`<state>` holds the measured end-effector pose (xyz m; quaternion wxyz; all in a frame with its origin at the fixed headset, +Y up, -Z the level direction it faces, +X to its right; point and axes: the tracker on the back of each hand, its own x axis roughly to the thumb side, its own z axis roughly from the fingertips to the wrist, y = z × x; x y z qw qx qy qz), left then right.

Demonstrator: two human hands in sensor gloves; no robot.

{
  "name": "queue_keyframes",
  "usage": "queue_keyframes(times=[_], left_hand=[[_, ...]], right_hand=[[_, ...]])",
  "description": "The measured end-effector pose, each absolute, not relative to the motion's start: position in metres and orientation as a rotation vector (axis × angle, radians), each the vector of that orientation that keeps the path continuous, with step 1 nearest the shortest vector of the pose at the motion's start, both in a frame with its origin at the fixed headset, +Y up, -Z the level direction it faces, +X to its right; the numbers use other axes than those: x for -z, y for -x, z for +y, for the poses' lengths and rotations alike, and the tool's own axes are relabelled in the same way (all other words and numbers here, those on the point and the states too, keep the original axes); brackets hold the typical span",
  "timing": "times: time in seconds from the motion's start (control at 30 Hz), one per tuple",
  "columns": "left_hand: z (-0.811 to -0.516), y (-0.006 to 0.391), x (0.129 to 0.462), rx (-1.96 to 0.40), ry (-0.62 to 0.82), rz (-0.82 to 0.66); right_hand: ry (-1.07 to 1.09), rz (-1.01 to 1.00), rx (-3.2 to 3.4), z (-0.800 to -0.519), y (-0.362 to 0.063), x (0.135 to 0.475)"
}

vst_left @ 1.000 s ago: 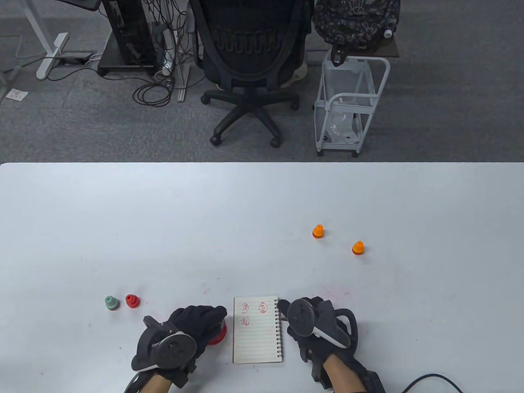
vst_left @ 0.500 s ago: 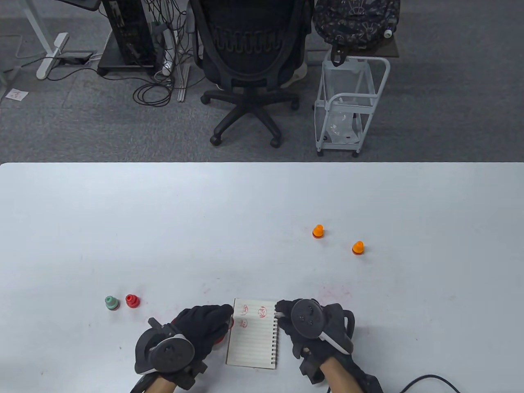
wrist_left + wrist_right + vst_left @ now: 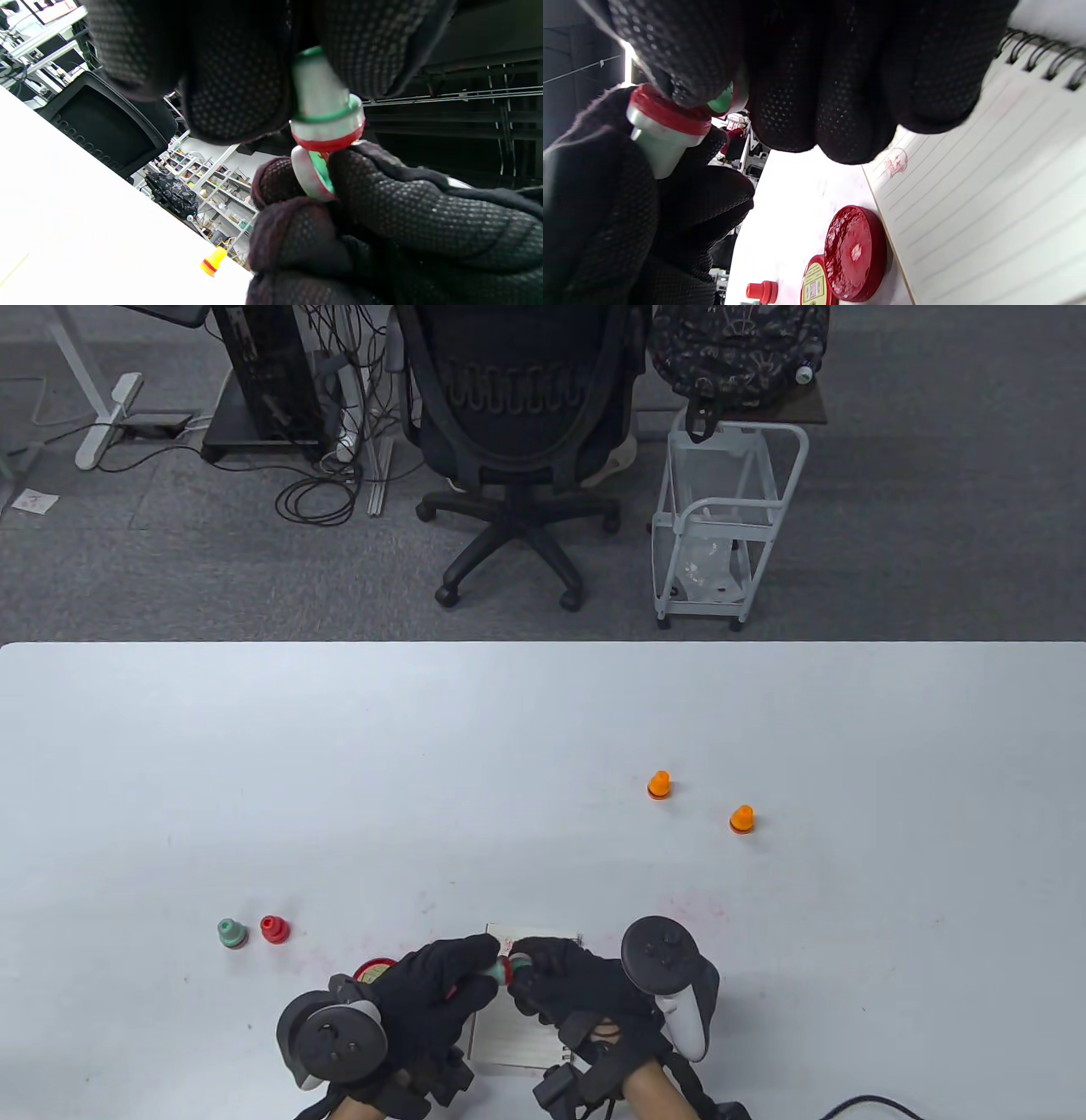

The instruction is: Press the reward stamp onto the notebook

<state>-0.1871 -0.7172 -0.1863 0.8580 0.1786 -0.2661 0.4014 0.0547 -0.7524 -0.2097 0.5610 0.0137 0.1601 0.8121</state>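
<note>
My left hand [image 3: 490, 969] pinches a small green-and-white reward stamp [image 3: 502, 969] with a red inked base. It holds the stamp in the air above the notebook [image 3: 517, 1035]. My right hand [image 3: 519, 964] pinches the stamp's white-and-green cap [image 3: 312, 173] right at the stamp's base [image 3: 326, 142]. The stamp also shows in the right wrist view [image 3: 661, 131]. The notebook [image 3: 988, 190] lies open on a lined page with red stamp marks [image 3: 896, 163]. Both hands hide most of it in the table view.
An open red ink pad [image 3: 855, 252] lies just left of the notebook, also seen in the table view [image 3: 377, 970]. A green stamp [image 3: 230, 933] and a red stamp [image 3: 273, 930] stand at the left. Two orange stamps [image 3: 658, 785] [image 3: 741, 819] stand farther right.
My left hand rose off the ink pad and moved right. My right hand moved left from the spiral edge. The two hands now meet over the notebook, which has slid slightly left.
</note>
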Motion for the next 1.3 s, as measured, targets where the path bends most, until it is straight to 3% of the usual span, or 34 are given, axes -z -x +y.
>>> queue_keyframes(times=[0.37,1.3], left_hand=[[-0.7184,0.1882,0.1877,-0.805,-0.374,-0.544],[-0.7194,0.1856,0.1857,-0.805,-0.411,-0.574]], right_hand=[[-0.104,0.406,-1.823,-0.7531,-0.0538,0.2092],[0.067,0.372,-1.696,-0.7573,-0.0516,0.2002]])
